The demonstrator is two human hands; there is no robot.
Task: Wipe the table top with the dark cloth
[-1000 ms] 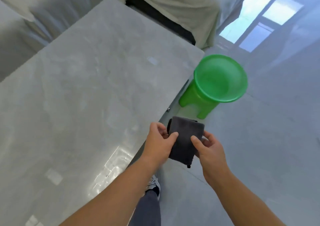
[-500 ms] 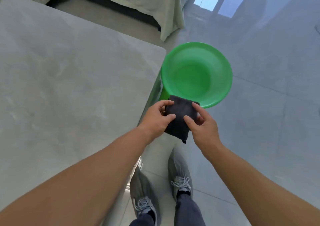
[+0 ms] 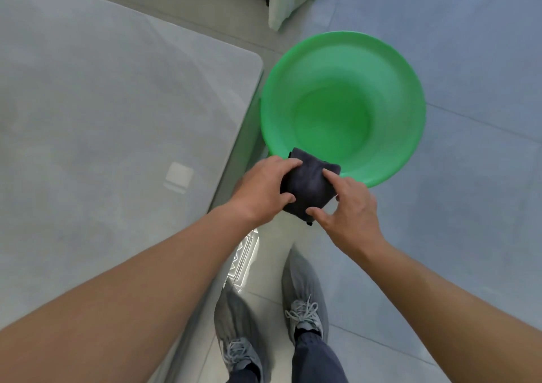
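Now dark cloth [image 3: 308, 184] between left hand [image 3: 262, 190], right hand [image 3: 350, 209]

A green basin [image 3: 343, 110] and grey shoes [image 3: 305, 297] on glossy floor tiles [image 3: 469, 60].

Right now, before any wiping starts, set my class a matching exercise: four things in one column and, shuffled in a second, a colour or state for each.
Column 1
1. cloth
2. basin
3. table
4. shoes

Column 2
A. bright green, round
B. grey, laced
C. dark, folded, held by left hand and right hand
D. pale grey slab on the left

Pairs: 1-C, 2-A, 3-D, 4-B
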